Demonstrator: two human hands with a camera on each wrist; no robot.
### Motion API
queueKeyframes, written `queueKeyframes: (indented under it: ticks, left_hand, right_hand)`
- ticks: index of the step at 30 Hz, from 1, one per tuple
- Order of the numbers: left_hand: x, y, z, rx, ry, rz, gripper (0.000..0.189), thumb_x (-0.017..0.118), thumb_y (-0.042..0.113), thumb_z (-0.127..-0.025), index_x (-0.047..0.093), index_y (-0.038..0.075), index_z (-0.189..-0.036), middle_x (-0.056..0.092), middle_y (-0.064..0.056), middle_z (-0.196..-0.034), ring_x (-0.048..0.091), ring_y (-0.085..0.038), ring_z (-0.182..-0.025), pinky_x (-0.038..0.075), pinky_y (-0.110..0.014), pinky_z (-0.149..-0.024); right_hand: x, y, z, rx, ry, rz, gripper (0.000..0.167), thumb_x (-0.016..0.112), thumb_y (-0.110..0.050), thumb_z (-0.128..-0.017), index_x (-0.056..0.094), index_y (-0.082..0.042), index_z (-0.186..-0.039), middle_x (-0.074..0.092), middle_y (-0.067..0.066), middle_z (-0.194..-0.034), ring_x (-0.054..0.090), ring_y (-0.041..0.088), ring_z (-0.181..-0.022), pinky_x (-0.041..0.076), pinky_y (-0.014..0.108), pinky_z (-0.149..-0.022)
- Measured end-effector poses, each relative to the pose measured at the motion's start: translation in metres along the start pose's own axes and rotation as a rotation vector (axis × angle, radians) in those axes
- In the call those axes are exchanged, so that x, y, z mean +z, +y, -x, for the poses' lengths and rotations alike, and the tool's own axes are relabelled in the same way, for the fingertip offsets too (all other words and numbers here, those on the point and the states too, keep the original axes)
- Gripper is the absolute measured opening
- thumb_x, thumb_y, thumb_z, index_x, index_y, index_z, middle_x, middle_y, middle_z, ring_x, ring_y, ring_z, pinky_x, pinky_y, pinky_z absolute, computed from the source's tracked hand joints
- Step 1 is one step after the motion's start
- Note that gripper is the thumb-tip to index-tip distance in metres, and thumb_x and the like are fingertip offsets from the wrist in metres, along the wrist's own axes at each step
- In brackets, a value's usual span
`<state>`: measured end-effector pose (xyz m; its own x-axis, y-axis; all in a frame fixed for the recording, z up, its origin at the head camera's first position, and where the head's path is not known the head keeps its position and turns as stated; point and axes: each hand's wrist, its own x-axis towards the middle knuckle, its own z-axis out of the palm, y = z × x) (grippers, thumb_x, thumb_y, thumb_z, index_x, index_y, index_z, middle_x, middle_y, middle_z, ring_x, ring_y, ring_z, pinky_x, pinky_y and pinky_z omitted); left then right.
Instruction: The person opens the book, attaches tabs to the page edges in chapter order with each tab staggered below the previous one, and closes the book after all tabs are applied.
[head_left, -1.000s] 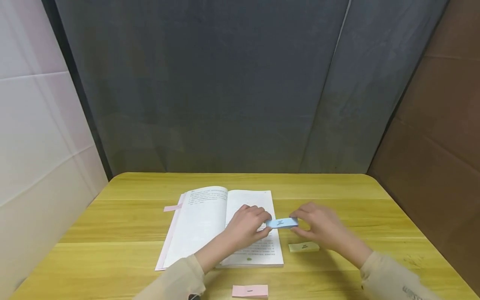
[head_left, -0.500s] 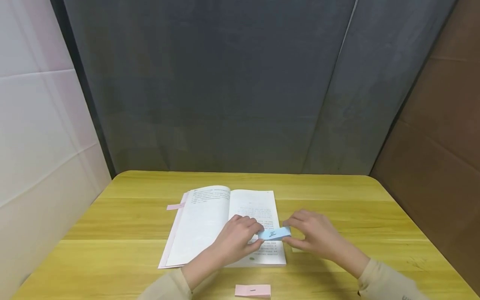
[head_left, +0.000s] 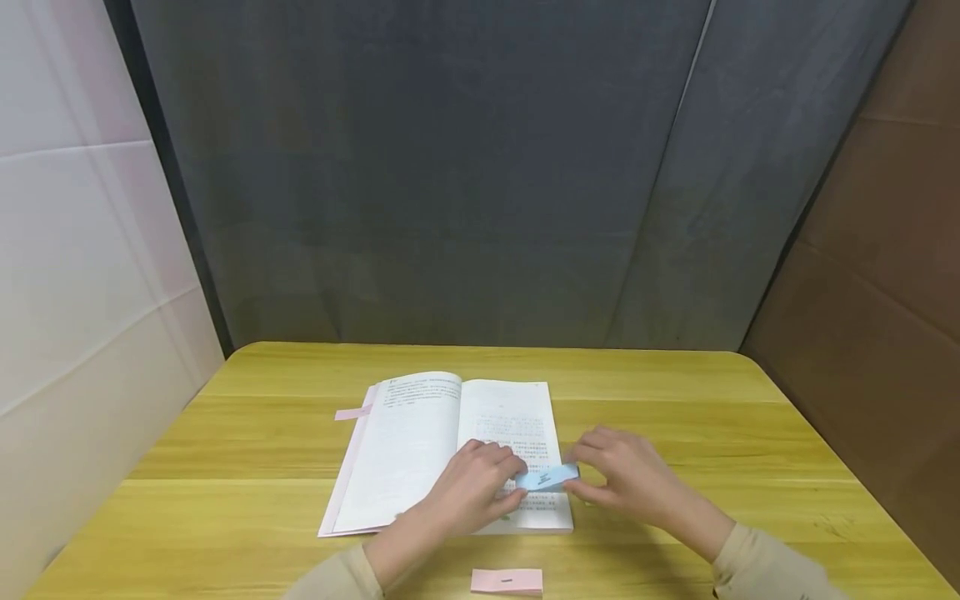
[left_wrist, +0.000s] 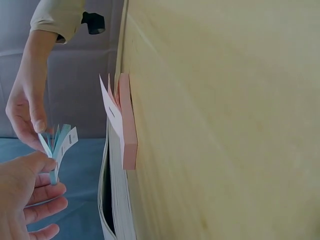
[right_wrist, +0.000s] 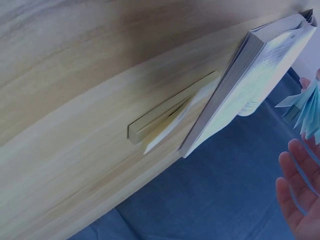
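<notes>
Over the right page of an open book [head_left: 420, 467], my left hand [head_left: 476, 487] pinches one end of a blue sticky note pad [head_left: 547, 478] between thumb and forefinger. At the pad's other end are the thumb and fingertips of my right hand [head_left: 626, 475], pinching it. Dark strokes mark its top sheet. In the left wrist view the sheets of the blue pad [left_wrist: 60, 147] fan apart between both hands, and the other fingers of my left hand [left_wrist: 25, 195] are spread. The right wrist view shows the pad [right_wrist: 305, 112] only at its edge.
A pink sticky note pad [head_left: 506, 581] lies near the table's front edge. A pink strip [head_left: 352, 413] sticks out from the book's left side. A yellow sticky note pad [right_wrist: 170, 112] lies beside the book, hidden by my right hand in the head view.
Both hands and the blue pad have moved left and toward me, further over the right page. The yellow pad has gone out of sight behind my right hand.
</notes>
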<state>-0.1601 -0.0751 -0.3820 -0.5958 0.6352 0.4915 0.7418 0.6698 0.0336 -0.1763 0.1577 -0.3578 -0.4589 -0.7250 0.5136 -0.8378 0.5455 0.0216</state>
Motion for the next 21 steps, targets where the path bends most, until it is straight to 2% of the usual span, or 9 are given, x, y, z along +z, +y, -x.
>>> queueKeyframes:
  ticks: [7, 15, 21]
  left_hand:
    - [0.003, 0.001, 0.001, 0.012, 0.017, -0.004, 0.018, 0.064, 0.030, -0.076, 0.065, 0.015, -0.085, 0.061, 0.008, -0.080, 0.053, -0.006, -0.071, 0.038, -0.022, -0.064]
    - [0.006, 0.006, 0.000, 0.034, 0.009, 0.004, 0.018, 0.065, 0.030, -0.076, 0.064, 0.015, -0.086, 0.061, 0.008, -0.082, 0.054, -0.006, -0.073, 0.038, -0.023, -0.067]
    - [0.007, 0.011, -0.003, 0.051, 0.007, -0.001, 0.018, 0.064, 0.031, -0.076, 0.064, 0.016, -0.086, 0.060, 0.009, -0.081, 0.053, -0.004, -0.072, 0.037, -0.021, -0.067]
  right_hand:
    - [0.000, 0.000, 0.002, 0.009, -0.024, -0.011, 0.024, 0.068, -0.038, -0.073, 0.065, -0.016, -0.085, 0.059, -0.010, -0.082, 0.053, 0.007, -0.072, 0.045, 0.022, -0.056]
    - [0.006, -0.001, 0.008, 0.006, -0.112, -0.046, 0.028, 0.071, -0.035, -0.070, 0.066, -0.015, -0.089, 0.059, -0.009, -0.085, 0.053, 0.006, -0.076, 0.046, 0.023, -0.060]
    - [0.009, -0.004, 0.008, 0.008, -0.160, -0.069, 0.028, 0.070, -0.033, -0.071, 0.066, -0.015, -0.091, 0.059, -0.007, -0.084, 0.052, 0.005, -0.073, 0.044, 0.020, -0.058]
